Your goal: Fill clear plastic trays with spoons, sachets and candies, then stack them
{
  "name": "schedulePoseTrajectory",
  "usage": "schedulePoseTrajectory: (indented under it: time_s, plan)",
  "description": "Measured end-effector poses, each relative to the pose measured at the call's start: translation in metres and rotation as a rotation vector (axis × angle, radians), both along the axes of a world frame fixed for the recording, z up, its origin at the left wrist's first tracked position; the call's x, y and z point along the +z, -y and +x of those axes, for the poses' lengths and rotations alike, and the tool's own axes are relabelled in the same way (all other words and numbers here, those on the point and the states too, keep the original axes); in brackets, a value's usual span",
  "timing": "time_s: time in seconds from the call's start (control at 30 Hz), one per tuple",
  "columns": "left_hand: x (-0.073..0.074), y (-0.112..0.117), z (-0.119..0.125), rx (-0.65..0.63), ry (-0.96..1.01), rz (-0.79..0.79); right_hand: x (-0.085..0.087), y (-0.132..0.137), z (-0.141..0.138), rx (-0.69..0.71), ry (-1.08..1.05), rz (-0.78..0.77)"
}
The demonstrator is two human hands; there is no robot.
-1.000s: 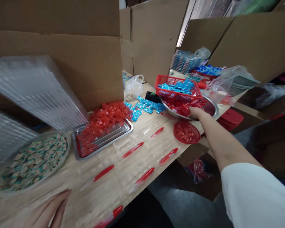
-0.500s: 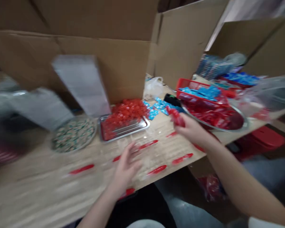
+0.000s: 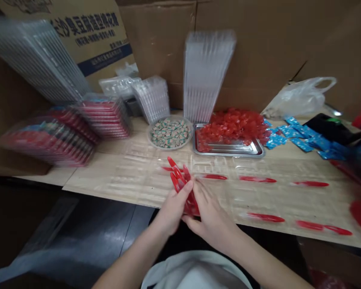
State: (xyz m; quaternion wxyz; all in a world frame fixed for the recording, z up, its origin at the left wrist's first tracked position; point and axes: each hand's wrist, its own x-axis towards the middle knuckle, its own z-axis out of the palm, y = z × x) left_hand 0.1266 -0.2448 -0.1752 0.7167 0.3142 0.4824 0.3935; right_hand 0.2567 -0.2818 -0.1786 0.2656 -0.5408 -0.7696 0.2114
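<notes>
- Holding a bunch of red plastic spoons (image 3: 183,190) tips up near the front edge of the wooden bench (image 3: 48,176), the left hand (image 3: 171,210) and right hand (image 3: 209,220) close narrowly around it, meeting at its lower end.
- The head view is blurred, so the number of spoons in the bunch is hard to tell.
- Single red spoons (image 3: 257,179) lie in a row along the front half of the bench, on clear plastic blister trays (image 3: 258,196) that reach toward its right end.
- Along the back edge, a steel tray (image 3: 228,151) carries a heap of red wrapped sweets (image 3: 233,128), and a round plate (image 3: 170,148) beside it holds green-and-cream wrapped sweets (image 3: 170,133).
- Tall stacks of clear trays (image 3: 206,72) stand behind them, and filled red packs (image 3: 104,118) sit toward the left end.
- Blue sachets (image 3: 301,140) lie scattered near the back right corner, below a white plastic bag (image 3: 301,98).
</notes>
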Motion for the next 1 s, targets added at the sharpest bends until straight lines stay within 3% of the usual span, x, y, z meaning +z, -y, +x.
schedulePoseTrajectory:
  time_s: [0.1,0.2,0.27,0.37,0.57,0.8,0.87,1.0]
  plan:
    - [0.013,-0.022,-0.063,-0.164,-0.579,0.344,0.007,0.005,0.004,-0.012,-0.157,-0.096]
    - [0.024,-0.040,-0.111,-0.617,-0.904,0.631,0.001,0.009,0.012,-0.085,-0.225,-0.182]
    - [0.024,-0.043,-0.124,-0.824,-1.016,0.759,-0.007,0.012,0.016,-0.075,-0.223,-0.211]
    - [0.013,-0.037,-0.126,-0.942,-1.153,0.812,-0.017,0.017,0.019,-0.089,-0.207,-0.211]
    - [-0.010,-0.025,-0.130,-0.883,-1.291,0.885,-0.023,0.017,0.015,-0.108,-0.193,-0.204]
    - [-0.012,-0.020,-0.137,-0.829,-1.282,0.901,-0.024,-0.012,-0.017,0.043,-0.133,-0.107]
    - [-0.009,-0.023,-0.149,-0.681,-1.210,0.870,-0.023,-0.020,-0.022,0.059,-0.142,-0.099]
    - [-0.004,-0.030,-0.180,-0.167,-1.193,0.688,-0.023,-0.036,-0.037,0.124,-0.070,-0.062]
